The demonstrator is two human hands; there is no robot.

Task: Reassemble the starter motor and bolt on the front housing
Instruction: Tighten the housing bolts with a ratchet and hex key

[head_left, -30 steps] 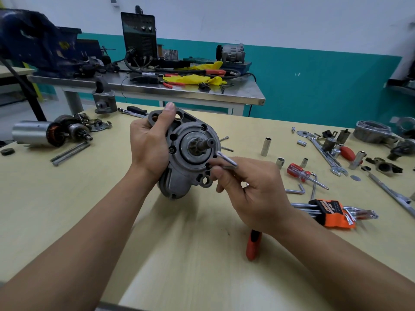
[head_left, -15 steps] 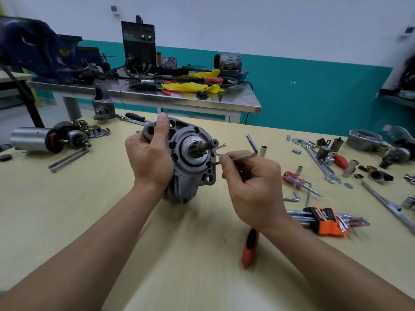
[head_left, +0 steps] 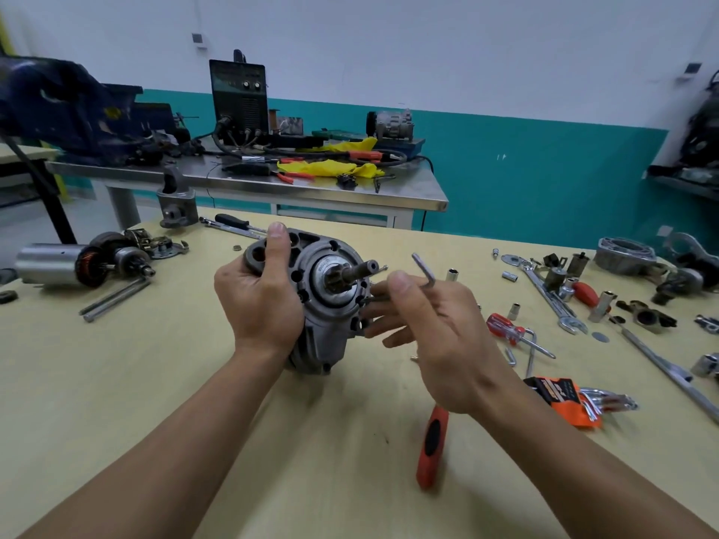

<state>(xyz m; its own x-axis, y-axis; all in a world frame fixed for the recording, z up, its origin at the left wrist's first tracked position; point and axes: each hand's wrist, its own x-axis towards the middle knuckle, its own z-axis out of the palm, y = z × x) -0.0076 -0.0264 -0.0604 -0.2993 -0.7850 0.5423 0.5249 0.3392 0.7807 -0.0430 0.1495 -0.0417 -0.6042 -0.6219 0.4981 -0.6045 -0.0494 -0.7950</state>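
A pale yellow laminate tabletop (head_left: 155,402), smooth and matte, carries a scatter of workshop parts; at its middle the starter motor (head_left: 323,344) stands tipped up on its lower end, its face turned toward the camera. The front housing (head_left: 307,266) is dull grey cast metal, round-faced with a pierced flange, and a dark splined steel shaft (head_left: 360,268) juts from its centre. The left hand (head_left: 260,301) is wrapped around the casting's left side, thumb laid up over the flange, bracing it. The right hand (head_left: 439,336) pinches a bright L-shaped hex key (head_left: 424,272) between thumb and forefinger, its other fingers fanned loose toward the housing's right edge. The key's long arm reaches toward a small dark bolt (head_left: 363,301) on that edge, though whether its tip is seated in the head is too small to tell.

The step in hand looks to be running down a housing bolt; the next move likely calls for a firmer grip on the key's short arm and a turn against the left hand's hold. Well apart at far left lies a copper-wound armature (head_left: 78,264); an orange-sleeved hex-key set (head_left: 560,398) and a red-handled tool (head_left: 432,441) lie near the right forearm.
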